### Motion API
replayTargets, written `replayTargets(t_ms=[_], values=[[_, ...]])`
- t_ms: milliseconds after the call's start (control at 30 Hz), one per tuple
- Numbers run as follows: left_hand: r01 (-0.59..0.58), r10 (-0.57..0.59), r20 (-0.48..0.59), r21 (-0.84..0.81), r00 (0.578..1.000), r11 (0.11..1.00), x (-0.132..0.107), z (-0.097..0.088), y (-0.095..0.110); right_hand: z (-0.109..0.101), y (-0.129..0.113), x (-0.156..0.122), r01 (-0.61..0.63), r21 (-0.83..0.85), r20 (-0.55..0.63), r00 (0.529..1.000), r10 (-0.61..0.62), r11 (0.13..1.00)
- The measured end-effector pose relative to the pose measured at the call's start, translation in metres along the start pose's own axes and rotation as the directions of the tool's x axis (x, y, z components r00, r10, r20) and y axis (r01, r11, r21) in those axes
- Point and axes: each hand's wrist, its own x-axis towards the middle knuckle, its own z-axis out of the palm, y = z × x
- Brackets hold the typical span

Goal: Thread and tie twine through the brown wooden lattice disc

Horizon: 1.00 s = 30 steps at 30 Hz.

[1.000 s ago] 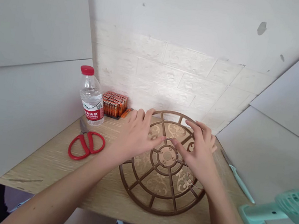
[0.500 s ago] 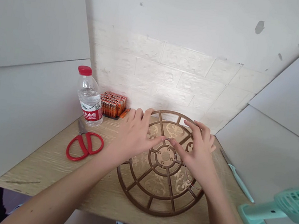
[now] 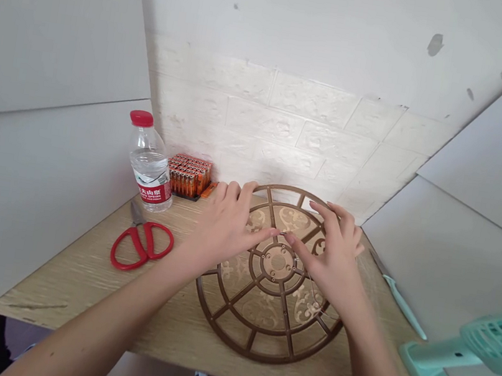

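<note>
A round brown openwork disc (image 3: 251,339), with spokes, gold scroll ornament and a hub in the middle, rests tilted on the table. My left hand (image 3: 227,222) grips its upper left part, fingers over the rim and thumb stretched inward. On the upper right, my right hand (image 3: 337,245) has its fingers bent at the rim. Both thumb tips nearly meet just above the hub, pressing at a small thin metallic piece too small to name. A thin wire (image 3: 314,295) trails over the disc below my right hand.
Red-handled scissors (image 3: 143,247) lie at left, below a water bottle (image 3: 153,167) and a pack of orange batteries (image 3: 189,176). At right are a knife with a turquoise handle (image 3: 405,306) and a turquoise fan (image 3: 436,366). White panels (image 3: 51,196) flank the table (image 3: 75,294).
Almost nothing differs. Both hands keep their places on the disc, with only a tiny shift of the right fingers and thumb.
</note>
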Motion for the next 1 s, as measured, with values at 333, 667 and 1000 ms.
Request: replayTargets(t_ms=[333,667,1000], values=[[0.007,-0.007,-0.022,-0.034,1.000,0.999,-0.0010,0.0024,-0.0004,0.0011,-0.0007,-0.0004,0.010,-0.010,-0.006,1.000,-0.010,1.000],[0.042,-0.042,0.008,-0.034,0.999,0.999,-0.0014,-0.0002,0.0027,0.0019,-0.0011,0.0000,0.020,-0.016,-0.016,1.000,-0.020,1.000],[0.043,-0.043,-0.008,-0.093,0.999,0.995,-0.0009,-0.0008,-0.0010,-0.0046,0.0014,0.0008,0.064,0.038,-0.009,0.998,-0.064,0.997]])
